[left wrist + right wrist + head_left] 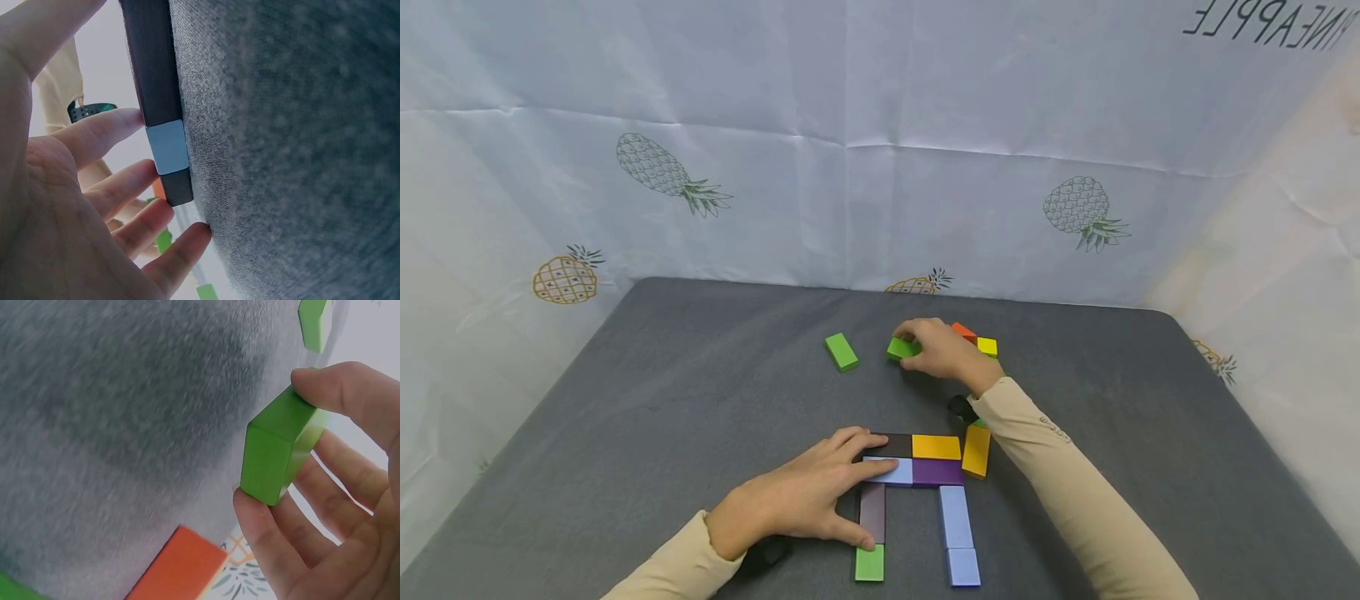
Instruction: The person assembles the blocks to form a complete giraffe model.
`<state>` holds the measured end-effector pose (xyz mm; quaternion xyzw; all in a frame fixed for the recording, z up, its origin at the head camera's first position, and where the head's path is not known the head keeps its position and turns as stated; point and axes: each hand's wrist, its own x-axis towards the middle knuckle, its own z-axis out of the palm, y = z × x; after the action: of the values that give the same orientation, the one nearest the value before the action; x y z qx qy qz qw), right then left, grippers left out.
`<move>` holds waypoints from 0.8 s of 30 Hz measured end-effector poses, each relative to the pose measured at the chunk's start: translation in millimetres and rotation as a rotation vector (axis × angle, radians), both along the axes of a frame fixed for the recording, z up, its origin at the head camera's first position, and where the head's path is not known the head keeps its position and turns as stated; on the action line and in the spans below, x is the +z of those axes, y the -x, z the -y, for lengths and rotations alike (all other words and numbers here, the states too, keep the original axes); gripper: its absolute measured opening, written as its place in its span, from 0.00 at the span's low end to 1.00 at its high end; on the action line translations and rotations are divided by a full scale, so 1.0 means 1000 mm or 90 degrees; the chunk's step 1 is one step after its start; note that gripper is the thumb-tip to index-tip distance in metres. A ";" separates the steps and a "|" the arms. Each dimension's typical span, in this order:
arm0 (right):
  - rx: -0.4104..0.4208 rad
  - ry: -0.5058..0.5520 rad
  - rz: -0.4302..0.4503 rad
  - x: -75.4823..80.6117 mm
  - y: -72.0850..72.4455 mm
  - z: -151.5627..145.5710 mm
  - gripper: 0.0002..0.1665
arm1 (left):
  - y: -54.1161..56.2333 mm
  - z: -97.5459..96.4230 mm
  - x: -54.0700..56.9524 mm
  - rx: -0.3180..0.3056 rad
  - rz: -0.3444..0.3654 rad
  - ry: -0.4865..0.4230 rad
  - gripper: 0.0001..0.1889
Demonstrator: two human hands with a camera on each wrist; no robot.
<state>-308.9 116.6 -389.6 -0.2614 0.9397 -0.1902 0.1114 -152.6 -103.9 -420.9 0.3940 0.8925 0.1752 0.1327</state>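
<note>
My right hand [943, 354] pinches a green block [902, 348] between thumb and fingers at the far side of the table; in the right wrist view the block [269, 456] shows close over the grey cloth. Nearer, my left hand [808, 487] lies spread along the left side of a flat block layout. Its fingertips touch the black block [895, 446] and the light blue block [891, 472], while the thumb is at the joint of a mauve block [872, 512] and a green end block [870, 565]. Yellow-orange [936, 447] and purple [937, 472] blocks continue the rows; light blue blocks [955, 517] form the right leg.
A loose green block [842, 352] lies left of my right hand. Behind that hand are a red-orange block [964, 332] and a yellow block [987, 346], partly hidden. Another yellow-orange block [976, 452] sits by the layout's right corner. A pineapple-print curtain [865, 217] borders the table.
</note>
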 end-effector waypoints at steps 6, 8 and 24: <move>-0.006 0.008 0.001 0.005 -0.002 -0.012 0.29 | 0.000 0.000 0.000 0.000 -0.004 0.000 0.44; -0.009 0.009 -0.004 0.006 -0.002 -0.017 0.29 | 0.000 0.000 0.000 -0.002 -0.008 -0.002 0.44; -0.058 0.038 -0.004 0.014 0.001 -0.054 0.30 | -0.002 0.000 0.000 0.004 -0.010 -0.007 0.43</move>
<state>-309.4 170.6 -376.1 -0.2222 0.9448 -0.2226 0.0918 -150.9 -103.5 -420.4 0.3931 0.8938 0.1773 0.1230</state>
